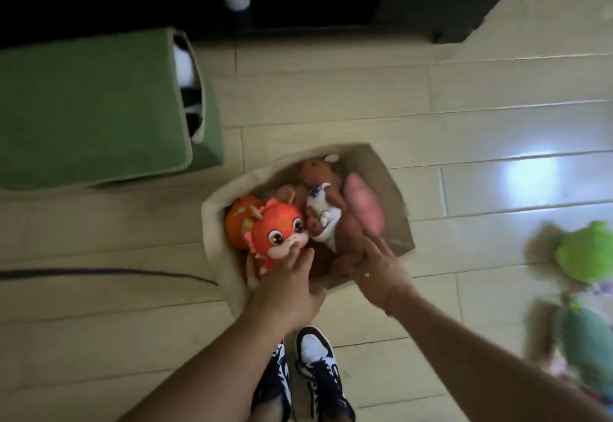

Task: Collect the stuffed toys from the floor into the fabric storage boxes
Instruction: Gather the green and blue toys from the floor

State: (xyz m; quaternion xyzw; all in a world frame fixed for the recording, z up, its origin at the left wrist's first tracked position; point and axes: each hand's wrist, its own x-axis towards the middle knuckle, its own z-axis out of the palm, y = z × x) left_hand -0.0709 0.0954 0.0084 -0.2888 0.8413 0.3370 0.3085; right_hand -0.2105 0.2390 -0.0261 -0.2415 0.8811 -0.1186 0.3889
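The beige storage box (394, 189) holds the red dragon toy (278, 232) and a brown plush (318, 209). The left hand (292, 285), fingers spread, presses the dragon at the box's near edge; the right hand (381, 265), also open, rests beside the brown plush. Step: seating toys. Judged next: fetch the green plush (583, 252) right of the box.

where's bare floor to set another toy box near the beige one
Bare pale wood floor lies between the green fabric box and the beige fabric box, and right of it. Crowded: inside the beige box, and the far right by the green plush toy.
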